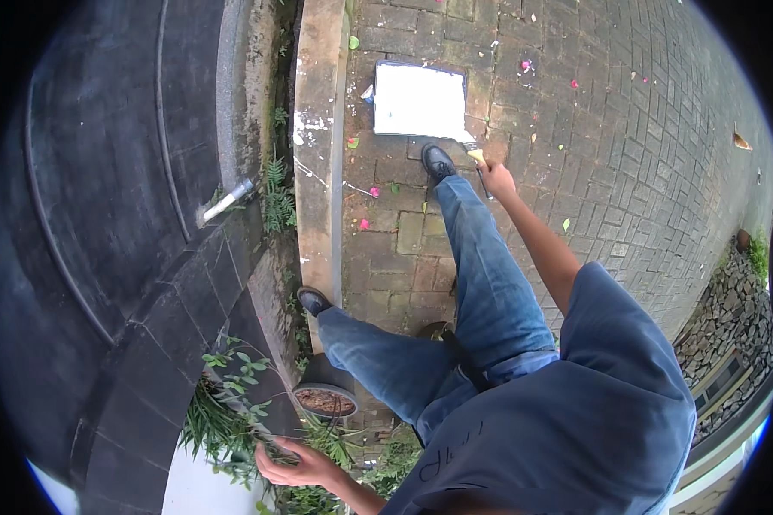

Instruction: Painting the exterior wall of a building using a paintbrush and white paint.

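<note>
A paintbrush [475,155] is gripped in my right hand [497,181], with its white-coated bristles at the lower right corner of a flat white rectangular panel [419,101]. The panel has a dark rim and lies on the brick paving just beyond my right shoe [439,160]. Whether the bristles touch it, I cannot tell. My left hand [294,464] hangs at the lower left with its fingers apart, holding nothing, beside leafy green plants [223,421].
A concrete curb [318,172] with white paint splashes runs along the left, and my left shoe [314,300] rests on it. Near it stand a round plant pot [325,400] and a pipe stub [226,203]. Pink petals [374,192] dot the brick paving [627,163].
</note>
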`<state>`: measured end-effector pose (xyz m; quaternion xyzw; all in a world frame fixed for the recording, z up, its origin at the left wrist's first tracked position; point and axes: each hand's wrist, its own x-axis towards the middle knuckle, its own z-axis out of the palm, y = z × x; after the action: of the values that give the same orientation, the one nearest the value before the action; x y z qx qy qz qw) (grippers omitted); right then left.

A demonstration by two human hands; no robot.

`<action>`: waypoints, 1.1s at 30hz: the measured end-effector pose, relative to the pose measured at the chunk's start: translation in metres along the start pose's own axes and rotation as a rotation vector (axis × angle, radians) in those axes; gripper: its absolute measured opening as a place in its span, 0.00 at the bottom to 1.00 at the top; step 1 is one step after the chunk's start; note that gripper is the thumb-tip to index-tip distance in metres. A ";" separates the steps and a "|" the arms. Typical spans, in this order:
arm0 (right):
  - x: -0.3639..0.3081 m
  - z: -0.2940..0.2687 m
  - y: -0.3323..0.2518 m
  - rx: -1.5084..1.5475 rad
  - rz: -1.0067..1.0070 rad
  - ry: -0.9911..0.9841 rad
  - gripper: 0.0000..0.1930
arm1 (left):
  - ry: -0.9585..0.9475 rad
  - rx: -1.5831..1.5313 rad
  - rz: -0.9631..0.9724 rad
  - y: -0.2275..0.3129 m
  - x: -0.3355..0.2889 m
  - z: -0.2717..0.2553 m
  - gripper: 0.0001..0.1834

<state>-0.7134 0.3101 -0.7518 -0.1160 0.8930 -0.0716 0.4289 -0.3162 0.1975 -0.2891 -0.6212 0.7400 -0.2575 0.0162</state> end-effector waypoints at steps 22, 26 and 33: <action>0.170 0.060 0.003 -0.062 0.048 -0.194 0.18 | -1.590 -1.096 0.385 0.358 -0.016 0.179 0.14; 0.178 0.068 -0.036 -0.032 0.007 -0.182 0.17 | -1.408 -0.853 0.635 0.353 -0.022 0.203 0.16; 0.182 0.088 -0.030 -0.100 0.308 -0.078 0.14 | -1.459 -0.849 0.550 0.332 -0.004 0.233 0.14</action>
<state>-0.7498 0.2297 -0.9362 -0.0014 0.8855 0.0439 0.4626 -0.5373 0.1493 -0.6254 -0.3845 0.7014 0.5119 0.3132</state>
